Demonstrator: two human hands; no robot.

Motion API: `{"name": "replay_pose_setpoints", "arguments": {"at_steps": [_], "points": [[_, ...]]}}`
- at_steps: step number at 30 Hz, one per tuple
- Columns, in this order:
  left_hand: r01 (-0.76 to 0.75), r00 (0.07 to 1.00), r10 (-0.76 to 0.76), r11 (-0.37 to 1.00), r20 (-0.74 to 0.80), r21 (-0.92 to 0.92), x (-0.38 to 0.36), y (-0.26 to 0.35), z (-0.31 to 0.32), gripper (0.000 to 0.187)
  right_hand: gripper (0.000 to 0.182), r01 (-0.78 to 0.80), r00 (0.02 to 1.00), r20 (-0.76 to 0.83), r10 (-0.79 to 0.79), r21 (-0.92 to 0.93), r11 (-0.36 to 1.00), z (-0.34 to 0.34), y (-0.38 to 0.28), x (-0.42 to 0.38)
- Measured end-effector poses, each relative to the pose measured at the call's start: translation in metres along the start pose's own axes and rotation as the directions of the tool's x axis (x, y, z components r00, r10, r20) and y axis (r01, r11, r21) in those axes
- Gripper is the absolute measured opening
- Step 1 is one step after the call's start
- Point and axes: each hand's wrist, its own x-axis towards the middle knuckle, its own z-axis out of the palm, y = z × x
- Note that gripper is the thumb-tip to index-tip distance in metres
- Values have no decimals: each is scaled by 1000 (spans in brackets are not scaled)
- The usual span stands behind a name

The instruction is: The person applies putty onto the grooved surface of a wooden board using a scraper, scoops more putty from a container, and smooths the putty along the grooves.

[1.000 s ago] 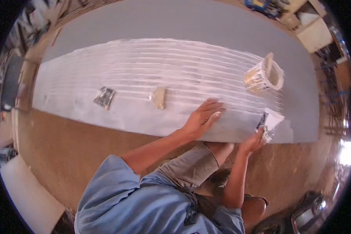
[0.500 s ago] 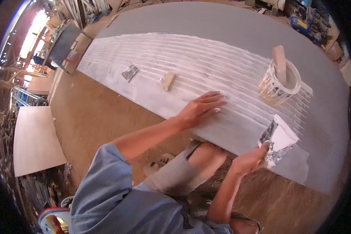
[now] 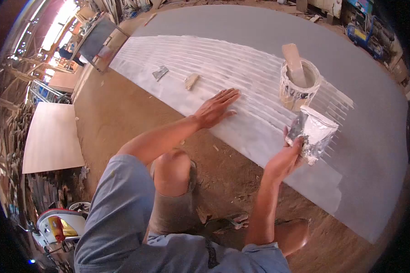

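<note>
My left hand (image 3: 216,108) rests palm down on the long grey panel (image 3: 351,98), fingers stretched out over its white-streaked part. In my right hand (image 3: 284,157) is a putty knife (image 3: 315,132) with a wide blade, loaded with white putty and held above the panel. Just beyond it stands a putty-smeared bucket (image 3: 300,88) with a flat wooden stick (image 3: 294,61) leaning in it. Left of my left hand lie a tan block (image 3: 192,82) and a small grey scraper blade (image 3: 160,73). White ridged strokes run along the panel.
A pale board (image 3: 53,136) lies at the left beside stacked wood scraps. A dark table (image 3: 93,42) stands at the far left. At the far right is a blue machine (image 3: 369,36). Brown dirt floor (image 3: 123,113) surrounds the panel.
My left hand has shifted left along the panel and flattened. My right hand has lifted the loaded putty knife closer to the bucket. My view and legs have shifted too.
</note>
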Motion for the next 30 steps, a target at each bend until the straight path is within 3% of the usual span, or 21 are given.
{"name": "replay_pose_setpoints", "arguments": {"at_steps": [4,7,9,13,15,24,30], "points": [[59,992,-70,993,104,105,1,6,-1,66,34,1,1000,-19,-4,-128,992,-13,-19,28],[53,993,-67,989,97,136,1,1,5,66,32,35,998,-52,-45,-184,982,-37,-7,47],[70,992,-82,990,98,121,-2,-3,8,66,39,-8,995,-94,-43,-481,877,-53,-8,52],[71,995,-73,997,71,30,1,-3,5,67,43,-4,996,-74,-44,-547,837,-71,-20,41],[66,996,-66,998,51,8,1,-4,2,67,48,16,996,-53,-68,-661,751,-83,-20,32],[53,999,-53,995,4,-80,0,-13,9,67,49,117,991,55,-120,-779,616,-99,-17,26],[47,999,-47,991,2,-126,0,-12,4,66,45,159,985,78,-154,-758,633,-76,-24,21]]}}
